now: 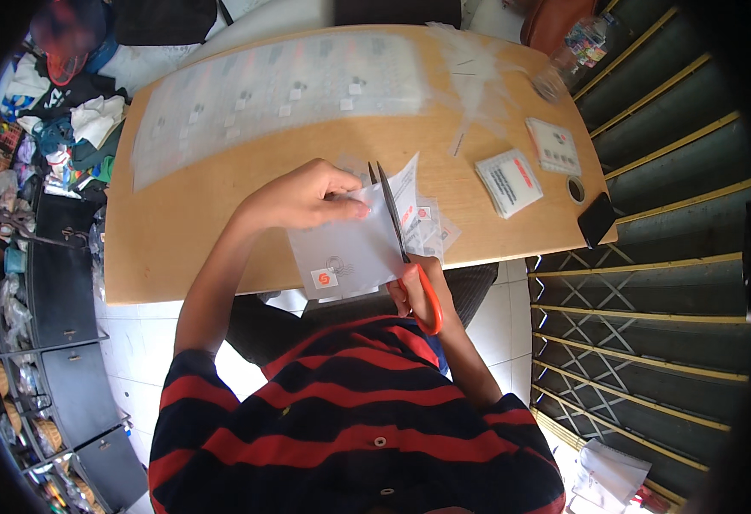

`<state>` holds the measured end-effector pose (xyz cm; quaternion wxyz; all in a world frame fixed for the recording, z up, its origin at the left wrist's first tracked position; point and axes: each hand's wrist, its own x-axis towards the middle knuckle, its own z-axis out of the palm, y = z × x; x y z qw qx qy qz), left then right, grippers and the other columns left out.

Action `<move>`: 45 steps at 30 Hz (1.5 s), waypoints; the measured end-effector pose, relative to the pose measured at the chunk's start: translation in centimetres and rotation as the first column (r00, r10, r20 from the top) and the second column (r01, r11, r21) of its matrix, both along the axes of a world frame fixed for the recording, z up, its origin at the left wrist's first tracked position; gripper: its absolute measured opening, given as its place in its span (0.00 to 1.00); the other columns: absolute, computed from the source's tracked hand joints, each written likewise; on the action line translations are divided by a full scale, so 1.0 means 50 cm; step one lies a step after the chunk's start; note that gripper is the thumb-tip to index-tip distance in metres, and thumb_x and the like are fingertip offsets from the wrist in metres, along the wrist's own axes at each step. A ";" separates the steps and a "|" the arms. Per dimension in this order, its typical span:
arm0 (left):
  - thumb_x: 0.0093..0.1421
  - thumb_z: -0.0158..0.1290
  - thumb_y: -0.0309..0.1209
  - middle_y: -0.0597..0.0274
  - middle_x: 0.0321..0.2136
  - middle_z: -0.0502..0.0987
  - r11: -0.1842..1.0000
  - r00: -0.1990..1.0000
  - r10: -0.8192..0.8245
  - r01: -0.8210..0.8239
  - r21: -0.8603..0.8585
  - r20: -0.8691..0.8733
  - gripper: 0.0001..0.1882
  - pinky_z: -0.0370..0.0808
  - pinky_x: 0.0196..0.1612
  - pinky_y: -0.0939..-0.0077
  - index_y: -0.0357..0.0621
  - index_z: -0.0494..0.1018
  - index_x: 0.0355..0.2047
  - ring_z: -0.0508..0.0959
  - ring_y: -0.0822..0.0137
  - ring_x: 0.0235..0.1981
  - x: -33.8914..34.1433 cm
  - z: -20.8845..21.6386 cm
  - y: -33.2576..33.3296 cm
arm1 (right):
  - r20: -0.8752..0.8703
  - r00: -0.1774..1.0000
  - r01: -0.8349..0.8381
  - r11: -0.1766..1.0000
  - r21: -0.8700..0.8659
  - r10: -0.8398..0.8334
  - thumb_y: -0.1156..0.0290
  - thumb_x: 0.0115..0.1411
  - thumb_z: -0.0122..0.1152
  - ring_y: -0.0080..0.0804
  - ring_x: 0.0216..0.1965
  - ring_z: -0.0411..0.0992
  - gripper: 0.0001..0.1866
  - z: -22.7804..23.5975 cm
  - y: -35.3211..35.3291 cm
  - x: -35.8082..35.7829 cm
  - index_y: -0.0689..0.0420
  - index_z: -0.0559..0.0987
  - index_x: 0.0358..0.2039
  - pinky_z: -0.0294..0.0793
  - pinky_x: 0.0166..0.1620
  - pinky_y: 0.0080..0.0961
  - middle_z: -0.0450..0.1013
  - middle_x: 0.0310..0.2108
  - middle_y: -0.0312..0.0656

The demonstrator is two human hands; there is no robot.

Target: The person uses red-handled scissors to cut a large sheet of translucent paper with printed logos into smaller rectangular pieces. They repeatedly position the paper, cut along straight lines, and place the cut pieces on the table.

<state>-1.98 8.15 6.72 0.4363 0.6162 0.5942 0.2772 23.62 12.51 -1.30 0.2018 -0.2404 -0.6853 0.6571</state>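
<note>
My left hand (307,197) pinches the upper edge of a translucent white printed sheet (354,244), which hangs over the near edge of the table. A small white label with an orange mark shows at its lower left corner. In my right hand (414,287) is a pair of scissors (433,307) with orange handles. Their dark blades point away from me and lie along the sheet's right part, looking slightly parted at the tips. Right of the blades, a corner of printed film stands up. Several small printed pieces (431,230) lie overlapping on the table beneath.
Large translucent printed sheets (281,90) cover the table's far left. Long clear offcuts (474,81) lie at the far right. Nearer are two stacks of printed squares (510,184) (553,146), a tape roll (575,189) and a black phone (597,220). A folding metal gate (641,283) stands at right.
</note>
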 end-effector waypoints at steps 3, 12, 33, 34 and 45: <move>0.60 0.58 0.31 0.71 0.17 0.64 1.000 1.000 0.013 -0.013 0.007 0.019 0.12 0.59 0.24 0.78 0.35 0.71 0.26 0.60 0.81 0.22 -0.013 -0.026 0.011 | 0.089 0.996 -0.021 0.998 -0.063 0.026 0.38 0.66 0.38 0.23 0.07 0.61 0.41 0.007 0.006 -0.006 0.60 0.65 0.08 0.61 0.14 0.18 0.60 0.06 0.36; 0.61 0.55 0.35 0.61 0.15 0.68 0.986 0.990 0.133 -0.127 0.105 -0.048 0.14 0.62 0.23 0.73 0.34 0.72 0.26 0.63 0.72 0.18 -0.013 -0.126 0.036 | 0.034 0.993 0.117 0.993 -0.001 -0.117 0.48 0.71 0.36 0.26 0.09 0.59 0.38 0.014 0.011 0.019 0.58 0.65 0.07 0.64 0.20 0.21 0.60 0.05 0.38; 0.60 0.54 0.47 0.55 0.66 0.55 0.833 0.786 0.089 0.278 0.479 -0.612 0.26 0.46 0.61 0.24 0.59 0.68 0.58 0.50 0.38 0.67 0.156 -0.199 0.053 | 0.023 0.924 0.382 0.924 -0.038 -0.381 0.43 0.69 0.38 0.21 0.08 0.58 0.36 -0.008 0.021 0.161 0.66 0.72 0.20 0.56 0.14 0.19 0.60 0.07 0.34; 0.61 0.53 0.47 0.55 0.66 0.55 0.832 0.776 0.100 0.277 0.480 -0.622 0.25 0.46 0.61 0.24 0.59 0.68 0.58 0.50 0.37 0.67 0.139 -0.202 0.040 | 0.022 0.928 0.372 0.928 -0.037 -0.371 0.44 0.69 0.39 0.21 0.08 0.58 0.36 -0.009 0.021 0.159 0.66 0.71 0.20 0.56 0.14 0.19 0.60 0.07 0.34; 0.64 0.48 0.45 0.60 0.68 0.52 0.968 0.694 0.214 -0.055 0.246 -0.687 0.24 0.33 0.67 0.38 0.57 0.67 0.59 0.43 0.46 0.70 -0.114 -0.171 -0.214 | 0.065 0.944 0.320 0.946 0.045 -0.322 0.44 0.70 0.34 0.20 0.07 0.57 0.37 -0.016 0.022 0.117 0.65 0.72 0.18 0.54 0.10 0.18 0.58 0.07 0.32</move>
